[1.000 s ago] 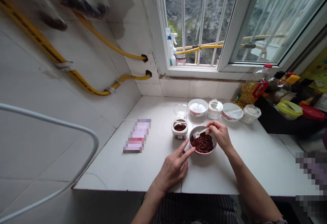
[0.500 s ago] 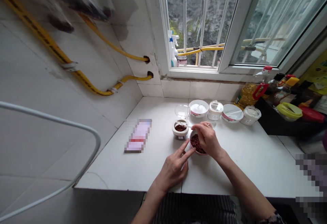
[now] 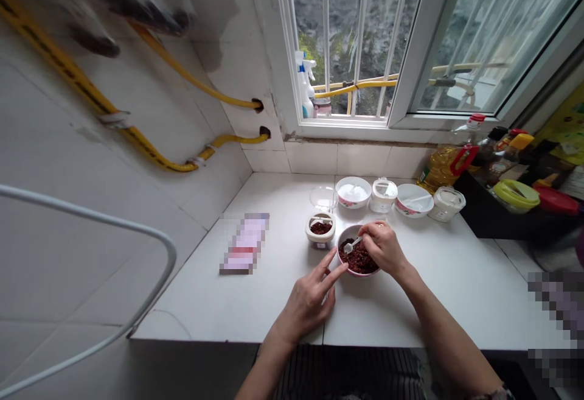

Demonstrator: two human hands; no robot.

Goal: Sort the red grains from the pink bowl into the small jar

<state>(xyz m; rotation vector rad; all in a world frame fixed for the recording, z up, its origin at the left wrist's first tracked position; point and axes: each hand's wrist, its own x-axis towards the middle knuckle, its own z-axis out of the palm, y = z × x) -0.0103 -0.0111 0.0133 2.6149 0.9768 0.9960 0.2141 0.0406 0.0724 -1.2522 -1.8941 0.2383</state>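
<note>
My right hand [image 3: 384,246] pinches the handle of a small white spoon [image 3: 350,246], whose scoop is over the dark red flakes [image 3: 360,261] in a bowl [image 3: 343,232]. These flakes look like crushed dried chili. With fingers spread, my left hand [image 3: 314,296] rests its fingertips at the bowl's near left rim. Just left of the bowl, a white-rimmed seasoning jar [image 3: 320,242] stands uncovered with the same red flakes inside.
Behind are a clear lid [image 3: 323,198], a bowl of white grains [image 3: 353,204], two lidded jars [image 3: 384,194] [image 3: 448,205] and a floral bowl [image 3: 414,207] with a spoon. An oil bottle [image 3: 449,159] stands at right. A blurred flat packet [image 3: 246,243] lies left.
My right hand has brought the spoon from over the seasoning jar rightward and down into the bowl. My left hand stays at the bowl's rim. The view has shifted slightly.
</note>
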